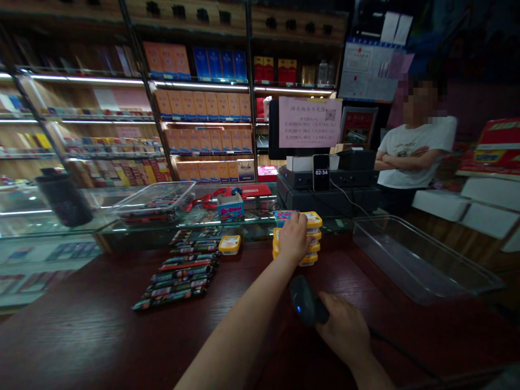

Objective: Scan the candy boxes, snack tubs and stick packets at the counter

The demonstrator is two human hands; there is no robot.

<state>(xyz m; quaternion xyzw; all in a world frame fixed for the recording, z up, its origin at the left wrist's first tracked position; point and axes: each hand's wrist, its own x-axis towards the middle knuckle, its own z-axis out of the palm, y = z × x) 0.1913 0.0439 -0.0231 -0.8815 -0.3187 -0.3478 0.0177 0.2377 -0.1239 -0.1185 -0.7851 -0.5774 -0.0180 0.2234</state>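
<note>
Right hand (345,327) clamped round a handheld barcode scanner (303,300); left hand (294,237) over stacked yellow tubs (313,249).
The tubs stand on the tabletop (81,330) at the scanner's twelve o'clock; whether the left grip clamps or rests, unclear. Best steady them, aim squarely.

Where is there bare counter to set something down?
Biggest: counter at near left, bordered by long packets and left forearm. Smaller: between the single yellow tub and the tub stack. Clear bin looks bare inside. Crowded: the tub stack, left hand on it, and just nearer, the scanner in the right hand.
</note>
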